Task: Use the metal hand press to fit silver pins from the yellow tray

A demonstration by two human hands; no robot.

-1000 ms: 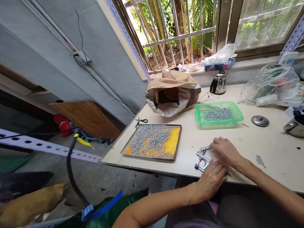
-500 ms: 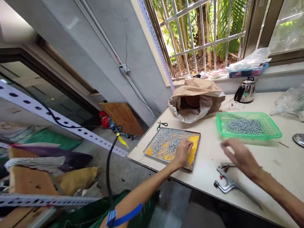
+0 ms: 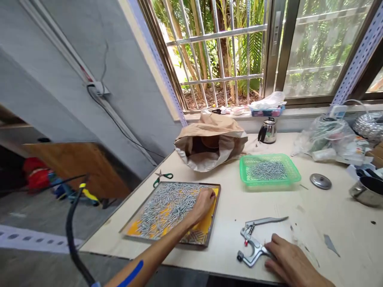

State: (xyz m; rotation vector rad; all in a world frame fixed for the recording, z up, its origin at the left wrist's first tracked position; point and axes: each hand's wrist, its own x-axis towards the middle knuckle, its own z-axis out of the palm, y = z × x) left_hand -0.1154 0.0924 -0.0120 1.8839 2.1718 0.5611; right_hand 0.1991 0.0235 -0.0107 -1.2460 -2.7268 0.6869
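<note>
My left hand (image 3: 204, 204) is over the right side of a shallow metal-rimmed tray (image 3: 218, 207). Its fingers are curled into a pinch; what is between them, if anything, is too small to make out. Many small silvery metal pins (image 3: 167, 205) lie across the tray's yellow bottom. Near the table's front edge, my right hand (image 3: 290, 257) has thumb and fingers closed around one handle of grey metal hand pliers (image 3: 254, 249) with a C-shaped jaw. The pliers lie on the table, their other handle spread away.
A green plastic basket (image 3: 295, 177) holds more pins. Behind the tray are green-handled scissors (image 3: 163, 175) and a brown paper bag (image 3: 209, 135). A kettle (image 3: 268, 131), a round lid (image 3: 320, 181), a metal pot (image 3: 366, 193) and plastic bags (image 3: 329, 135) stand farther right and back.
My right hand has come down from above the table onto the pliers' handle and closed on it. My left hand stays in the tray. The view has turned right.
</note>
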